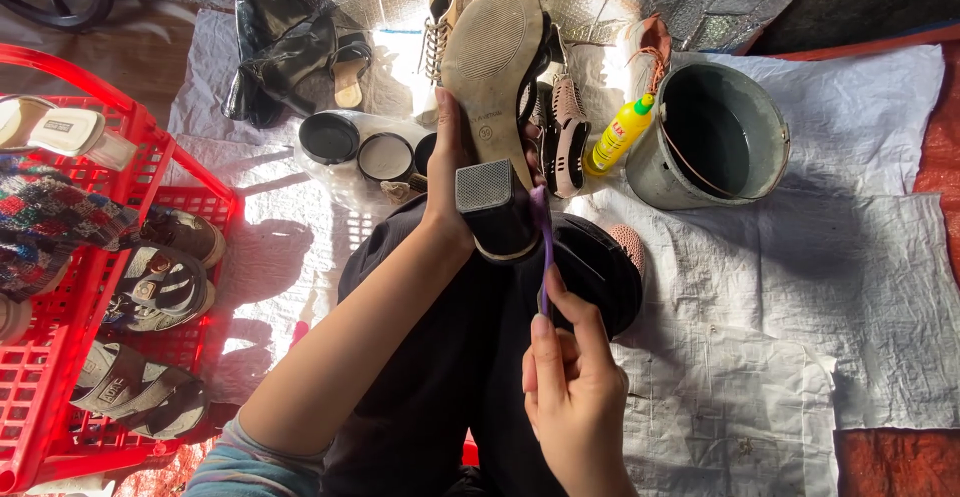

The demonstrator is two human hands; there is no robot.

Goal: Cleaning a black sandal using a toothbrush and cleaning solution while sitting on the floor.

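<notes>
- head view, looking down over my lap onto a white woven sheet (760, 297) spread on the ground
- my left hand (447, 172) is clenched around a high-heeled shoe (495, 77), fingers wrapped at the waist of the sole, just above the block heel
- shoe is held sole-up, toe pointing away from me, ribbed heel tip facing the camera, over my dark-trousered knee
- my right hand (570, 377) is closed in a pinch on a thin purple brush (545, 247), thumb and fingers tight on the lower handle
- brush stands nearly upright, its top end touching the right side of the shoe's heel block
- black round lid or pad (600, 272) sits on my knee just behind the brush, right of the heel
- grey metal bucket (720, 137) stands on the sheet to the right, well apart from both hands
- yellow glue bottle with a green cap (620, 135) leans against the bucket's left side
- more strappy shoes (565, 132) lie just beyond the held shoe
- round black tins (330, 139) sit side by side left of my left wrist
- black boots (290, 47) lie at the top left
- red plastic crate (60, 397) at far left holds sandals (160, 282)
- i cannot tell whether bristles are on the brush tip, too small to see
</notes>
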